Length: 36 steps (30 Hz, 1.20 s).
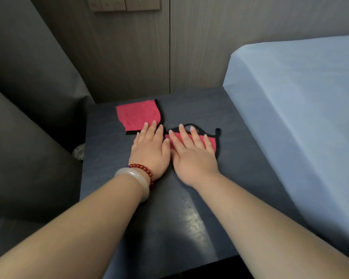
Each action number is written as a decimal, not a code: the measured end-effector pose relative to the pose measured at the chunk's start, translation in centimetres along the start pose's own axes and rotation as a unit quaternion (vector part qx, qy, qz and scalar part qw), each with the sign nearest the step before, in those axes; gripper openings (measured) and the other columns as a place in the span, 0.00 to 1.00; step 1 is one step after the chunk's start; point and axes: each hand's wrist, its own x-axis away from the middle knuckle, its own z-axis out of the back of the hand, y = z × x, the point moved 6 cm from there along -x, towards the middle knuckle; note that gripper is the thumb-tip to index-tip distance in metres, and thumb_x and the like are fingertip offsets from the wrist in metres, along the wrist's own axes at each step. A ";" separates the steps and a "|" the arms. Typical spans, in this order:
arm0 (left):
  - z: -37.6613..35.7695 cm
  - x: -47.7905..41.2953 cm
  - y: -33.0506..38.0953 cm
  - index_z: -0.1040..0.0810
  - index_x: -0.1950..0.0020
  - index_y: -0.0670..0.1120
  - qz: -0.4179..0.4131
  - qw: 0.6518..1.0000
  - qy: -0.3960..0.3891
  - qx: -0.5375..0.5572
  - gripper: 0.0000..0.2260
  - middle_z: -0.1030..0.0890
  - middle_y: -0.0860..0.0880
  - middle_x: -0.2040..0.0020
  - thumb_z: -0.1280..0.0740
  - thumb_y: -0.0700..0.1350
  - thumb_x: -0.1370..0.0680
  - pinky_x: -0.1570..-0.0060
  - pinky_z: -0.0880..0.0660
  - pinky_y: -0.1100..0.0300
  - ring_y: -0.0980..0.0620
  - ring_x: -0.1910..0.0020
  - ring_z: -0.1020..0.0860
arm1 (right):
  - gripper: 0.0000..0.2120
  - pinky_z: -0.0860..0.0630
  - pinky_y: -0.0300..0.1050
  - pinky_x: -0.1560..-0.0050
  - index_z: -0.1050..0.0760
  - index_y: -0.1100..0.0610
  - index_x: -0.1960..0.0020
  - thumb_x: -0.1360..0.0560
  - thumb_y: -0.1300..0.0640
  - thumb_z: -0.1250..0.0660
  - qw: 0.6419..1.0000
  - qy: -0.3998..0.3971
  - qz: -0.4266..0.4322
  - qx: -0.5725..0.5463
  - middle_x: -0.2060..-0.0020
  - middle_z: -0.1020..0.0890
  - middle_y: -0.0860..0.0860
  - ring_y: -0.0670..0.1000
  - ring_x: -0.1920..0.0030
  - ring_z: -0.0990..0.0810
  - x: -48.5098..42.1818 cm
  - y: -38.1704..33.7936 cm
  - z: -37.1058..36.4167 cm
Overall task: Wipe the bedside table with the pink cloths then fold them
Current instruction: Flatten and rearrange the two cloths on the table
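Two pink cloths with black edging lie on the dark bedside table [189,208]. The far-left pink cloth [137,114] lies folded flat near the table's back edge. My left hand [150,148] lies flat with straight fingers, its fingertips touching that cloth's near edge. The second pink cloth [211,142] sits to the right, mostly covered by my right hand [191,156], which presses flat on it with spread fingers. A black hanging loop sticks out at its far right corner. Both hands are side by side and nearly touching.
A bed with a pale blue sheet [300,117] borders the table on the right. Dark grey upholstery [28,137] stands on the left. A wood-panel wall with a switch plate [127,4] rises behind. A small patterned object [79,152] sits in the gap at the table's left edge.
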 end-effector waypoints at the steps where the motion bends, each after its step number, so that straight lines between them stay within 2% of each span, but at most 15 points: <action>1: 0.1 0.5 0.0 0.46 0.22 0.48 0.002 1.000 -0.003 -0.010 0.24 0.51 0.49 0.20 0.50 0.52 0.18 0.25 0.58 0.52 0.51 0.22 0.56 | 0.25 0.60 0.55 0.25 0.59 0.39 0.24 0.20 0.41 0.60 1.000 -0.005 0.010 0.010 0.23 0.58 0.42 0.49 0.23 0.60 0.1 0.8 0.2; 3: 0.0 1.6 0.1 0.46 0.22 0.49 -0.002 0.999 -0.014 -0.040 0.25 0.53 0.49 0.20 0.48 0.52 0.18 0.24 0.58 0.50 0.49 0.22 0.58 | 0.25 0.58 0.56 0.25 0.59 0.40 0.24 0.19 0.42 0.60 0.999 -0.007 -0.015 0.029 0.23 0.58 0.43 0.49 0.23 0.59 -0.3 4.8 0.8; 6: -0.6 3.4 0.5 0.47 0.21 0.50 -0.007 0.998 -0.032 -0.058 0.25 0.54 0.50 0.20 0.49 0.53 0.18 0.25 0.59 0.48 0.49 0.22 0.58 | 0.25 0.57 0.57 0.25 0.60 0.41 0.23 0.20 0.43 0.61 0.989 -0.030 -0.144 0.025 0.22 0.59 0.45 0.51 0.23 0.59 0.0 11.4 2.0; 8: -0.9 4.4 0.6 0.48 0.21 0.51 -0.011 0.997 -0.028 -0.078 0.26 0.53 0.51 0.20 0.50 0.54 0.18 0.25 0.59 0.48 0.49 0.22 0.58 | 0.26 0.58 0.58 0.25 0.61 0.42 0.23 0.20 0.43 0.61 0.984 -0.017 -0.175 0.024 0.22 0.59 0.46 0.52 0.23 0.59 0.8 10.9 1.9; 12: -1.2 4.9 0.5 0.49 0.21 0.50 -0.020 0.994 -0.011 -0.111 0.26 0.52 0.50 0.20 0.51 0.54 0.18 0.25 0.59 0.48 0.49 0.22 0.56 | 0.25 0.60 0.56 0.25 0.59 0.41 0.23 0.20 0.43 0.59 0.999 0.010 -0.040 0.007 0.22 0.58 0.44 0.51 0.23 0.60 4.4 2.4 0.2; 14: -1.3 4.8 0.7 0.49 0.21 0.50 -0.020 0.994 -0.013 -0.111 0.26 0.52 0.50 0.20 0.51 0.54 0.18 0.25 0.59 0.48 0.49 0.22 0.56 | 0.25 0.61 0.54 0.25 0.59 0.40 0.24 0.19 0.42 0.60 1.000 -0.005 0.016 0.015 0.23 0.58 0.43 0.49 0.23 0.61 6.5 1.3 0.0; 16: -1.2 4.9 0.8 0.48 0.21 0.50 -0.020 0.993 -0.008 -0.113 0.26 0.51 0.50 0.20 0.51 0.54 0.19 0.25 0.59 0.48 0.49 0.22 0.55 | 0.25 0.60 0.54 0.25 0.59 0.39 0.24 0.19 0.42 0.59 0.999 -0.004 0.017 0.033 0.23 0.58 0.42 0.48 0.23 0.60 6.9 3.7 0.3; 20: -1.3 5.0 0.8 0.48 0.21 0.50 -0.019 0.992 -0.007 -0.123 0.26 0.51 0.50 0.20 0.51 0.54 0.19 0.25 0.58 0.48 0.48 0.22 0.55 | 0.25 0.56 0.57 0.25 0.59 0.41 0.23 0.20 0.43 0.60 0.989 -0.003 -0.144 0.028 0.22 0.56 0.45 0.51 0.23 0.57 5.9 11.0 1.3; 22: -1.4 5.0 0.8 0.48 0.21 0.50 -0.016 0.992 -0.005 -0.125 0.26 0.51 0.50 0.20 0.51 0.54 0.19 0.25 0.58 0.48 0.48 0.22 0.55 | 0.26 0.57 0.57 0.25 0.59 0.41 0.23 0.20 0.43 0.59 0.985 0.013 -0.170 0.024 0.22 0.56 0.46 0.53 0.23 0.57 6.1 9.9 1.2; 26: -1.3 5.0 0.8 0.49 0.21 0.50 -0.017 0.992 -0.012 -0.126 0.26 0.51 0.50 0.20 0.51 0.54 0.19 0.25 0.58 0.48 0.49 0.22 0.55 | 0.25 0.59 0.55 0.25 0.57 0.40 0.23 0.20 0.43 0.57 1.000 0.013 -0.019 0.010 0.22 0.56 0.44 0.51 0.23 0.58 8.8 1.5 -0.4; 28: -1.3 5.0 0.9 0.49 0.21 0.50 -0.018 0.992 -0.017 -0.126 0.26 0.52 0.50 0.20 0.52 0.54 0.18 0.24 0.57 0.48 0.49 0.22 0.55 | 0.25 0.61 0.54 0.26 0.58 0.39 0.24 0.19 0.42 0.59 1.000 -0.011 0.018 0.016 0.23 0.58 0.43 0.49 0.23 0.60 8.9 1.9 -0.1; 30: -1.2 5.0 0.9 0.49 0.21 0.50 -0.019 0.991 -0.013 -0.130 0.26 0.51 0.50 0.20 0.52 0.54 0.18 0.24 0.57 0.48 0.48 0.22 0.55 | 0.25 0.58 0.55 0.25 0.59 0.39 0.24 0.19 0.43 0.58 0.999 -0.017 -0.025 0.028 0.22 0.58 0.44 0.50 0.23 0.59 7.7 6.2 0.5; 33: -1.3 5.1 1.0 0.49 0.21 0.50 -0.017 0.991 -0.015 -0.134 0.26 0.51 0.50 0.20 0.52 0.54 0.18 0.24 0.57 0.48 0.48 0.22 0.55 | 0.25 0.56 0.58 0.25 0.59 0.40 0.24 0.20 0.43 0.59 0.986 -0.032 -0.160 0.024 0.22 0.57 0.46 0.52 0.23 0.58 7.2 13.0 1.5; 35: -1.3 5.1 0.9 0.49 0.21 0.50 -0.015 0.991 -0.014 -0.133 0.26 0.51 0.50 0.20 0.52 0.54 0.18 0.24 0.57 0.48 0.49 0.22 0.55 | 0.25 0.57 0.58 0.25 0.59 0.41 0.23 0.20 0.43 0.59 0.981 -0.020 -0.191 0.020 0.22 0.57 0.47 0.53 0.23 0.58 7.8 12.2 1.4; 36: -1.3 5.1 0.8 0.49 0.21 0.50 -0.015 0.991 -0.013 -0.132 0.26 0.51 0.50 0.20 0.52 0.54 0.18 0.24 0.57 0.48 0.49 0.22 0.55 | 0.26 0.57 0.58 0.25 0.59 0.41 0.23 0.20 0.43 0.59 0.984 -0.006 -0.175 0.021 0.22 0.57 0.47 0.54 0.23 0.57 8.2 10.2 1.1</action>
